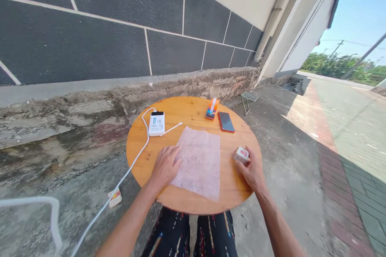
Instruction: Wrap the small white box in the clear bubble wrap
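Observation:
A thin, pale pink sheet (199,162) lies flat on the round wooden table (187,108); it looks like bubble wrap or foam, but I cannot tell which. My left hand (166,165) rests palm down at the sheet's left edge, its fingers stretched out and holding nothing. At the table's right side, my right hand (251,168) grips a small white box (241,154) with red print between thumb and fingers. The box is at or just above the tabletop, right of the sheet.
Behind the sheet are a white power bank (157,124) with a white cable (139,154), an orange tape dispenser (212,108) and a red-edged phone (226,122). A tiled wall (120,40) stands beyond. A folding stool (248,98) is on the ground at right.

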The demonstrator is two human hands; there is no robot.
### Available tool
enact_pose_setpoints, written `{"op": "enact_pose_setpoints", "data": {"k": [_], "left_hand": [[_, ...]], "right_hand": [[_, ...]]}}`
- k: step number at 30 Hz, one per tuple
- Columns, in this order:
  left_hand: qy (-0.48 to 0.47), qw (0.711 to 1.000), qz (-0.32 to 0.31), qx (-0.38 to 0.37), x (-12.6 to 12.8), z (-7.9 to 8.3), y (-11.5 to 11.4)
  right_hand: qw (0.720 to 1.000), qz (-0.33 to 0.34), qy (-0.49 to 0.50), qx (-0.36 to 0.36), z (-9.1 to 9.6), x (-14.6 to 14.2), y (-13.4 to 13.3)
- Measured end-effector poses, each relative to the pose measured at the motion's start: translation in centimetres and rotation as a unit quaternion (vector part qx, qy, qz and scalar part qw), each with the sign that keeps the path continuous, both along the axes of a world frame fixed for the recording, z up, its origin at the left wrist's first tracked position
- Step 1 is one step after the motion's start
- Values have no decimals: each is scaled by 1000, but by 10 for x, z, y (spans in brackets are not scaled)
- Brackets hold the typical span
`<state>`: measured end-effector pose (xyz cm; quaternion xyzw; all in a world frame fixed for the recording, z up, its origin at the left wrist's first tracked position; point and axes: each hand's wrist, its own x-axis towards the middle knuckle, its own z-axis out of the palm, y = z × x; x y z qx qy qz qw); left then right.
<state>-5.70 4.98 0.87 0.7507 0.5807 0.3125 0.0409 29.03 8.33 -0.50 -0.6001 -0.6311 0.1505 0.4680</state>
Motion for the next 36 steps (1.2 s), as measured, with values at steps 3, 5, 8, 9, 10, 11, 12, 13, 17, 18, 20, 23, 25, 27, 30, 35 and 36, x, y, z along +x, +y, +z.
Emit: {"op": "enact_pose_setpoints", "data": {"k": [3, 5, 8, 9, 10, 11, 12, 13, 17, 18, 20, 23, 25, 27, 30, 35, 36], "left_hand": [[-16, 1000, 11, -11, 0, 2, -3], [-19, 1000, 8, -13, -1, 2, -3], [-15, 1000, 3, -17, 0, 3, -3], [-13, 1000, 4, -18, 0, 3, -3], [-10, 1000, 6, -19, 0, 3, -3], [-8, 1000, 8, -19, 1, 4, -4], [-7, 1000, 9, -19, 1, 5, -4], [-7, 1000, 8, -20, 1, 6, -5], [-11, 1000, -1, -30, 2, 10, -7], [-13, 999, -1, -30, 2, 11, -7], [-17, 999, -2, -31, 2, 11, -7], [-30, 999, -1, -30, 3, 9, -6], [-42, 999, 4, -29, 4, 8, -6], [-53, 998, 9, -30, 5, 7, -5], [-53, 998, 10, -34, 5, 7, -5], [-42, 999, 8, -31, 4, 10, -3], [-42, 999, 8, -33, 4, 10, -3]], "right_hand": [[994, -3, 80, -68, 1, -1, 0], [988, -15, 128, -86, 8, -7, -5], [983, 27, 169, -60, 27, -31, -12], [984, 59, 162, -47, 33, -44, -14], [985, 91, 144, -37, 37, -59, -14], [985, 121, 120, -26, 40, -74, -14], [985, 150, 84, -25, 41, -89, -13], [984, 171, 50, -21, 40, -103, -12], [968, 240, -60, -33, 23, -131, -6], [967, 244, -66, -43, 19, -132, -6], [968, 234, -50, -71, 13, -129, -7], [972, 209, -22, -104, 13, -125, -11], [973, 200, -25, -116, 17, -124, -12], [973, 190, -34, -123, 22, -125, -11], [969, 195, -73, -133, 30, -126, -7], [962, 199, -137, -129, 41, -133, -3], [962, 197, -143, -128, 42, -135, -3]]}}
